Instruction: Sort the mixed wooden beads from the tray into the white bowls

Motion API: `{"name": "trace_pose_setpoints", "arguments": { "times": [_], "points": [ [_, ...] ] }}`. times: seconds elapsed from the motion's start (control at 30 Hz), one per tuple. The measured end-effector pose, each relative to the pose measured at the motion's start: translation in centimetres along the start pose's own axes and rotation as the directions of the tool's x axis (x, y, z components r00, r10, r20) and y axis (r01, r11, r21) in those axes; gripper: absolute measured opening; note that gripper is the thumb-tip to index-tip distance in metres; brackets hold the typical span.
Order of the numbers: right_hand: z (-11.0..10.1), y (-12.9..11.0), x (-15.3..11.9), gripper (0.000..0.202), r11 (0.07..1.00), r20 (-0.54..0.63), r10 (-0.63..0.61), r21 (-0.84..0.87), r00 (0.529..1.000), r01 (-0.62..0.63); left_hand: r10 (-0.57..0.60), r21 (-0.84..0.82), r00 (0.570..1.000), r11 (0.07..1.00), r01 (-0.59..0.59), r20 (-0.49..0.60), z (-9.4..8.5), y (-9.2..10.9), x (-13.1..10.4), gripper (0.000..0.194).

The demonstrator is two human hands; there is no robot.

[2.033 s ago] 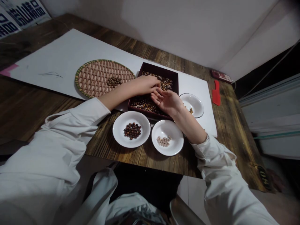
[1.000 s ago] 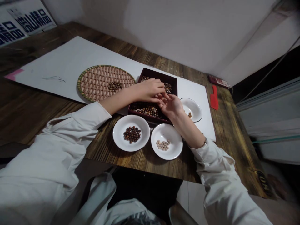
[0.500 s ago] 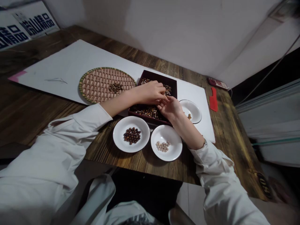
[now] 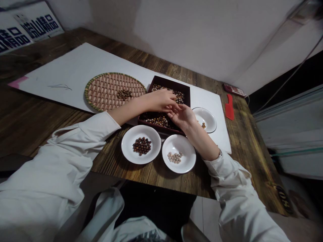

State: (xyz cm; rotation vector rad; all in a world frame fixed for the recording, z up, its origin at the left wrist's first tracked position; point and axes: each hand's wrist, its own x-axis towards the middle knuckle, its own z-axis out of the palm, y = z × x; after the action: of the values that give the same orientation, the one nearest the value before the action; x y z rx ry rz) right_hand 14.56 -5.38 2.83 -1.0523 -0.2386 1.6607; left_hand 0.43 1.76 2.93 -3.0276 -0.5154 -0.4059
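Observation:
My left hand (image 4: 163,100) reaches over a dark red box (image 4: 187,92) of mixed brown, tan and pale beads (image 4: 157,119). Its fingers are bent together, and anything between the fingertips is hidden. My right hand (image 4: 183,117) is turned palm up above the box's front right part, with its fingers stretched leftward. Fingertips of both hands meet over the beads. In front of the box, one white bowl (image 4: 126,146) holds dark brown beads (image 4: 142,146) and another white bowl (image 4: 186,164) holds pale beads (image 4: 175,157).
A third white bowl (image 4: 210,119), with a few yellowish beads, sits right of the box. To the left, a round woven tray (image 4: 101,90) carries greenish-brown beads (image 4: 124,94). White board (image 4: 73,67) lies beneath. A red scraper-like piece (image 4: 229,108) and a phone-like object (image 4: 234,89) rest at right.
Both hands have stayed almost in place over the box, with only slight finger movement. The bowls and tray stand as before.

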Motion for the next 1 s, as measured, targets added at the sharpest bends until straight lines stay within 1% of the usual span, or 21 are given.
{"name": "trace_pose_setpoints", "arguments": {
  "times": [0.1,0.33,0.5,0.67,0.83,1.0],
  "points": [
    [-0.2,0.0,0.1,0.019,1.000,0.003,-0.006,-0.004,1.000,0.006,-0.013,-0.036,1.000,0.999,0.013,-0.010,0.1,-0.1,0.0,0.026],
    [-0.4,0.1,0.2,0.018,0.994,-0.043,-0.077,-0.079,0.996,0.074,-0.058,-0.088,0.998,0.995,0.055,-0.032,0.0,0.0,0.0,0.023],
    [-0.2,0.0,-0.1,0.018,0.993,-0.051,-0.067,-0.096,0.996,0.062,-0.080,-0.116,0.997,0.990,0.080,0.005,0.1,-0.1,0.0,0.025],
    [0.0,0.0,-0.2,0.021,0.994,-0.064,-0.065,-0.087,0.996,0.060,-0.097,-0.142,0.994,0.985,0.103,0.048,0.6,-0.5,0.0,0.029],
    [0.0,0.0,-0.1,0.018,0.996,-0.053,-0.040,-0.084,0.998,0.036,-0.103,-0.141,0.993,0.984,0.111,0.060,1.1,-0.8,0.0,0.028],
    [-0.1,0.0,0.1,0.018,0.996,-0.040,-0.039,-0.082,0.998,0.035,-0.104,-0.142,0.992,0.983,0.112,0.065,1.0,-0.8,0.1,0.025]
  ]
}}
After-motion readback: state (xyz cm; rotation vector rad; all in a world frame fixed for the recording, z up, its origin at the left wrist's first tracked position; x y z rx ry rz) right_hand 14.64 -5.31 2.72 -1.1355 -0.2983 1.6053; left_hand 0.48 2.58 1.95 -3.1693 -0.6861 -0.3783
